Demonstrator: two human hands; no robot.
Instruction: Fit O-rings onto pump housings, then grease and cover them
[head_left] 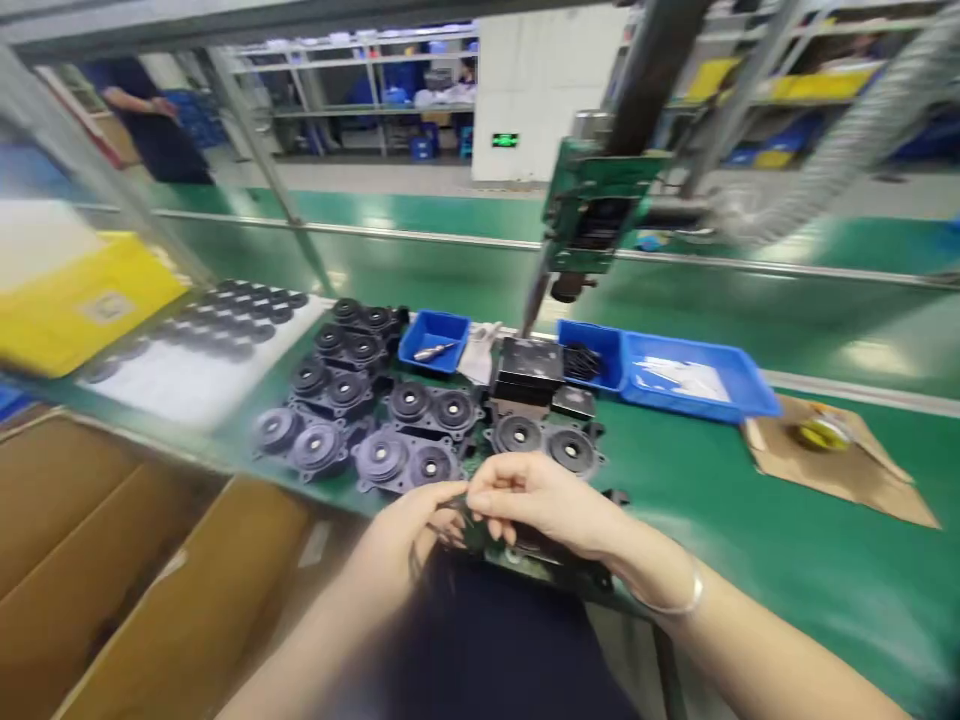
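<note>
I have both hands meeting over the near edge of the counter (pixel 720 510). My right hand (pixel 536 500) and left hand (pixel 416 525) curl their fingers toward each other; I cannot tell whether either grip is clamped on anything. A black twin-ring housing (pixel 546 445) lies just beyond my right knuckles, a partly hidden dark part (pixel 540 552) below them. More housings (pixel 349 388) crowd my left side. Rightward, green surface runs to a cardboard sheet (pixel 870 475); a blue tray (pixel 712 405) lines the far edge.
</note>
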